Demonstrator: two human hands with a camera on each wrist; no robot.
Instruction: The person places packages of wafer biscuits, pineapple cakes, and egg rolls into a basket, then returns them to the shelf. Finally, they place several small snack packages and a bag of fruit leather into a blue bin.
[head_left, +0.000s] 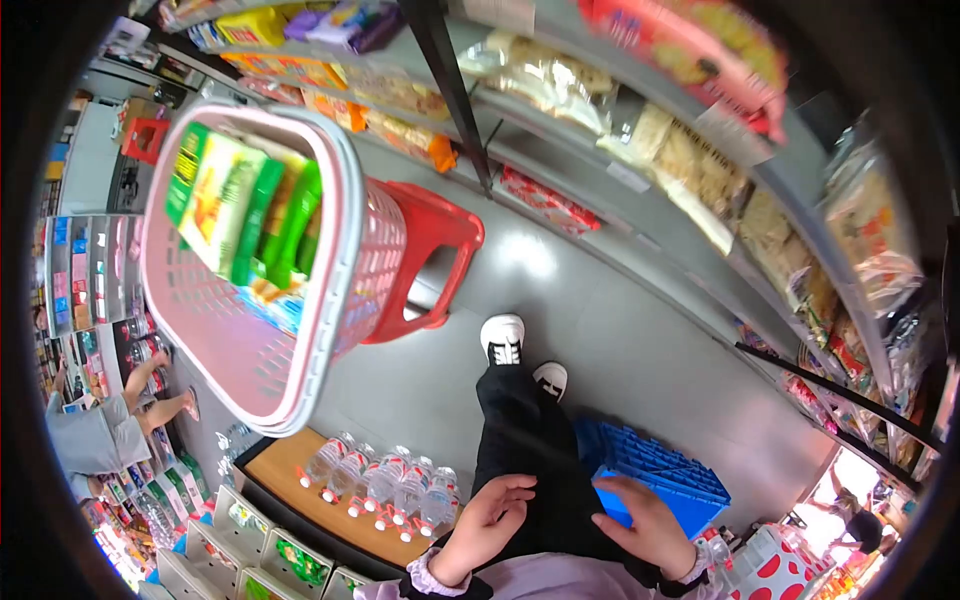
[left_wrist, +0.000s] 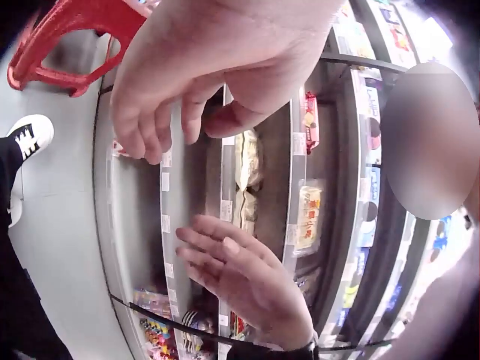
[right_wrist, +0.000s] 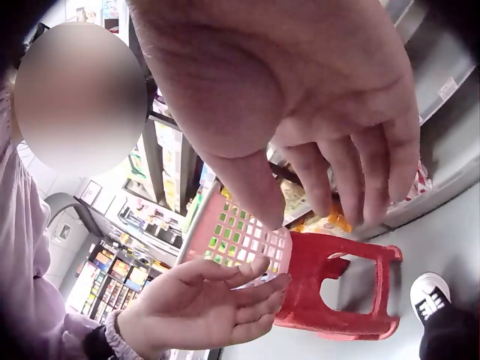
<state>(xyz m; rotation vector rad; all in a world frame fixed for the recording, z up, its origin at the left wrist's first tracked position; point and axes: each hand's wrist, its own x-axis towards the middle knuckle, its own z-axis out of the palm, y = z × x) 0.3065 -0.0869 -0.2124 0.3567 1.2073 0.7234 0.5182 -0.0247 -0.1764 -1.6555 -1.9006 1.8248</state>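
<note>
In the head view my left hand (head_left: pixel 487 522) hovers in front of my dark trousers, fingers loosely bent, holding nothing. My right hand (head_left: pixel 645 528) hangs at the other side, also bare, its fingers overlapping a blue crate (head_left: pixel 660 480) in this view. Both palms face each other across a gap, as the left wrist view shows with my left hand (left_wrist: pixel 217 67) above and my right hand (left_wrist: pixel 251 277) below. A pink basket (head_left: pixel 385 250) stands on a red stool (head_left: pixel 445 250), away from both hands. Green and yellow food packets (head_left: pixel 230 200) lie inside it.
Shelves of packaged food (head_left: pixel 680 160) run along the right side. Several bottles of water (head_left: pixel 390 490) stand on a wooden ledge (head_left: pixel 285 465) at lower left. Grey floor (head_left: pixel 620 330) lies between, under my white-toed shoes (head_left: pixel 502 340). Another person (head_left: pixel 100 435) is at the far left.
</note>
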